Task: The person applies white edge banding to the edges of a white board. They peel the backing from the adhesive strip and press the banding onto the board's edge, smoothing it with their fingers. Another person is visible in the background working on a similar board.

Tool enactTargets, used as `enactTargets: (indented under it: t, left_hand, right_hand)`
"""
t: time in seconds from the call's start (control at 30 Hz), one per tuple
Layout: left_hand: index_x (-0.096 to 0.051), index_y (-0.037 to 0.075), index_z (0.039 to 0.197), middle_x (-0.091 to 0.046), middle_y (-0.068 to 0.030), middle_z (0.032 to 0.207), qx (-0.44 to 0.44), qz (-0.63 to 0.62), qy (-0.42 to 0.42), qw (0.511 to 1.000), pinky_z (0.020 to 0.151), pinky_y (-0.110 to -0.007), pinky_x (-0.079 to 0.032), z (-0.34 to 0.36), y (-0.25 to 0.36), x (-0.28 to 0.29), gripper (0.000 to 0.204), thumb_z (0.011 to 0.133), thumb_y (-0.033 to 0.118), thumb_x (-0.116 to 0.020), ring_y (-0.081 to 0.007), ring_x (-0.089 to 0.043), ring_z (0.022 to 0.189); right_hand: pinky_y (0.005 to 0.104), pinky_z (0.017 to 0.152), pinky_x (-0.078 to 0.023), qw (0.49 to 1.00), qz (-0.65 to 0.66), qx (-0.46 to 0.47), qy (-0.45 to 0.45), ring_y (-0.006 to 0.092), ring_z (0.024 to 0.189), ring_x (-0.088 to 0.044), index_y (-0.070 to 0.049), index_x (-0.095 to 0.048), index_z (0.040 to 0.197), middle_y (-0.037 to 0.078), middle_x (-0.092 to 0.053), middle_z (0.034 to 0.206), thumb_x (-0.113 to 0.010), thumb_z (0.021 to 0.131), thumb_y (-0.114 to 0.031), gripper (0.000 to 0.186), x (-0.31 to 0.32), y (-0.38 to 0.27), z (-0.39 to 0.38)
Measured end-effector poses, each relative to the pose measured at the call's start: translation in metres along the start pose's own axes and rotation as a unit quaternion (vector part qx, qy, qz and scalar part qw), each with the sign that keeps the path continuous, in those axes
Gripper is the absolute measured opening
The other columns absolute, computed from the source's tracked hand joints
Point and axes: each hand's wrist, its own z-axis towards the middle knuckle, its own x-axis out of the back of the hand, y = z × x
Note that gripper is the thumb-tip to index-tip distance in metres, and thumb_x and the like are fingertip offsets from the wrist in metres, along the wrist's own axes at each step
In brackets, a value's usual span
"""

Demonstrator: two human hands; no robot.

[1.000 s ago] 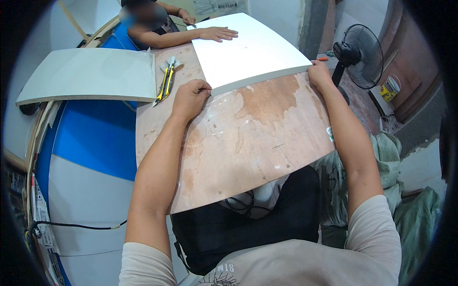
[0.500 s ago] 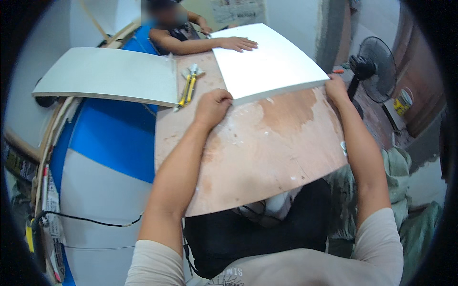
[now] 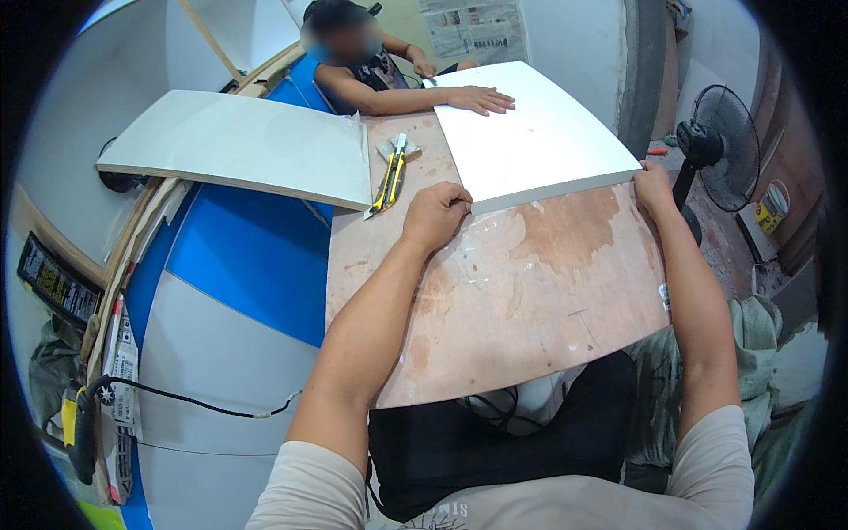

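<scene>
A thick white board lies flat on the worn wooden tabletop. My left hand is closed, its thumb and fingers pinching the board's near left corner. At the near right corner, my right hand grips the edge, with some fingers out of sight beyond it. Across the table, another person's hand rests flat on the board's far left part. That person's other hand is near the far corner; what it does there is unclear.
Yellow-and-black utility knives lie left of the board. A pale panel overlaps the table's left side, above blue and grey sheets. A black fan stands at the right. A black cord runs along the lower left.
The whole view has shifted, so everything sits further right and slightly lower. Both my hands keep hold of the board's corners, and the other person's hand stays flat on it.
</scene>
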Motion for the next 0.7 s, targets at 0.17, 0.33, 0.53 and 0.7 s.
enactTargets:
  t: [0.17,0.33,0.53,0.7]
  left_hand:
    - [-0.074,0.004,0.092,-0.073,-0.0136,0.092,0.004,0.015,-0.002,1.000,0.080,-0.033,-0.053,0.0005,0.0027,0.0010,0.011,0.081,0.007,-0.072,-0.0259,-0.069,0.086]
    - [-0.073,0.003,0.091,-0.073,-0.0143,0.091,-0.009,0.001,0.005,1.000,0.078,-0.032,-0.053,0.0009,-0.0037,-0.0014,0.011,0.081,0.007,-0.073,-0.0247,-0.070,0.084]
    - [-0.073,0.002,0.091,-0.073,-0.0147,0.089,-0.013,0.009,0.005,1.000,0.077,-0.032,-0.053,0.0013,-0.0023,-0.0012,0.010,0.081,0.007,-0.073,-0.0250,-0.070,0.083]
    - [-0.074,0.003,0.091,-0.073,-0.0149,0.089,0.001,0.002,0.004,1.000,0.078,-0.032,-0.053,0.0003,0.0001,-0.0002,0.010,0.082,0.008,-0.072,-0.0250,-0.070,0.083]
  right_hand:
    - [0.0387,0.093,-0.047,1.000,0.006,0.007,0.013,0.0335,0.104,-0.066,0.002,-0.068,0.116,0.022,-0.070,0.109,-0.053,0.083,-0.014,0.039,0.0010,-0.0029,-0.0030]
    - [0.0354,0.086,-0.049,0.999,-0.007,0.025,0.040,0.0276,0.094,-0.068,0.002,-0.070,0.111,0.019,-0.072,0.099,-0.055,0.082,-0.014,0.037,-0.0015,0.0002,-0.0008]
    - [0.0356,0.085,-0.048,0.999,0.022,0.022,0.038,0.0277,0.093,-0.067,0.003,-0.070,0.108,0.019,-0.072,0.098,-0.055,0.081,-0.013,0.034,-0.0025,0.0014,-0.0009]
    - [0.0401,0.095,-0.047,1.000,0.001,0.011,0.007,0.0362,0.108,-0.065,0.003,-0.067,0.116,0.025,-0.069,0.112,-0.054,0.083,-0.017,0.041,0.0008,-0.0002,0.0005]
